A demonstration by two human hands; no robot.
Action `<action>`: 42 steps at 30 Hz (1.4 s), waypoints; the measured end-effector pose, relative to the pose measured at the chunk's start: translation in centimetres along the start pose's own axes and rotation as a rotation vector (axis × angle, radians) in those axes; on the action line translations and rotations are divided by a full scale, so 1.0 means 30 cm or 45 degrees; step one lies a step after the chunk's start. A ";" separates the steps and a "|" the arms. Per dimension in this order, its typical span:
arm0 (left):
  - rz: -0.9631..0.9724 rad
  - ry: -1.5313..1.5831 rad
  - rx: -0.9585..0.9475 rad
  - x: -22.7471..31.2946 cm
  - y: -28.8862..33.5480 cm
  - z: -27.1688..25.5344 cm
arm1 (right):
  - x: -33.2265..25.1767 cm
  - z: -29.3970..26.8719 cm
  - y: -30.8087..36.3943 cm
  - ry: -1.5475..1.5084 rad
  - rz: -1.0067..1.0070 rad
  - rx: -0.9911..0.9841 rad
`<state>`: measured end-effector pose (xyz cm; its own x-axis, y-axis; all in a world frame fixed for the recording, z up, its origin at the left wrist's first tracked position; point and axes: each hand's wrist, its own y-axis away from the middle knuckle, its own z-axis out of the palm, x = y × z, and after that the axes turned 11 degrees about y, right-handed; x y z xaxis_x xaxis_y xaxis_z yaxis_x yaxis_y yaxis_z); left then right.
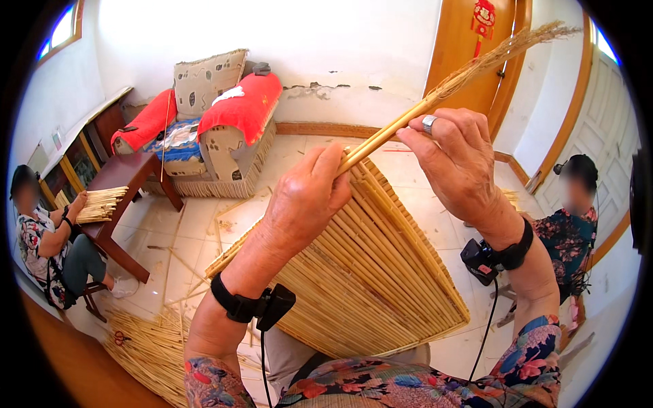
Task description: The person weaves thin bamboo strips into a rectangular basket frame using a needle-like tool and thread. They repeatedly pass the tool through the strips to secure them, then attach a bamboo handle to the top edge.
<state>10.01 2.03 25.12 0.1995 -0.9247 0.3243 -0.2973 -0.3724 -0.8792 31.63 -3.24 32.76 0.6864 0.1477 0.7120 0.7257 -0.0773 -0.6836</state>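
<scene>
A few yellow stalks (pixel 391 129) with feathery dry heads slant up to the right in front of me. My left hand (pixel 306 197) is closed round their lower end, just over the top corner of a flat mat of stalks (pixel 381 265). Farther up, my right hand (pixel 459 153), with a ring on one finger, has its fingers curled and pinched against the same stalks. The mat rests over my lap, its rods side by side and its edges bound. My left forearm hides part of it. Black straps with small devices sit on both wrists.
Loose stalks (pixel 153 353) lie heaped on the floor at lower left, with red-handled scissors (pixel 121 338) on them. A person at left holds a stalk bundle (pixel 103 205) beside a brown table (pixel 129 166). Another person sits at right. A patterned armchair (pixel 228 153) stands behind.
</scene>
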 end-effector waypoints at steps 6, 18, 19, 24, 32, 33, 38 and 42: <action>-0.026 -0.058 -0.028 -0.004 0.003 -0.006 | 0.020 0.012 -0.001 0.039 -0.007 -0.007; -0.056 -0.019 -0.040 -0.015 0.003 -0.010 | 0.008 0.033 0.017 0.258 0.010 -0.068; -0.058 -0.021 -0.039 -0.017 0.005 -0.009 | 0.008 0.042 0.018 0.267 0.005 -0.072; -0.052 -0.049 -0.022 -0.032 0.012 -0.002 | 0.016 0.059 -0.007 0.261 -0.024 -0.066; -0.064 -0.082 -0.015 -0.040 0.013 -0.006 | 0.042 0.068 -0.034 0.218 -0.126 -0.072; -0.070 -0.077 -0.022 -0.040 0.014 -0.004 | 0.043 0.073 -0.038 0.226 -0.121 -0.064; -0.053 -0.106 -0.011 -0.042 0.019 -0.002 | 0.037 0.084 -0.062 0.213 -0.136 -0.031; -0.057 -0.136 -0.026 -0.028 0.014 -0.001 | 0.047 0.071 -0.070 0.210 -0.162 -0.085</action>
<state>9.69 2.66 24.48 0.3106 -0.8939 0.3231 -0.3048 -0.4156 -0.8569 30.97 -0.78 34.85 0.5832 -0.0026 0.8123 0.8047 -0.1345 -0.5782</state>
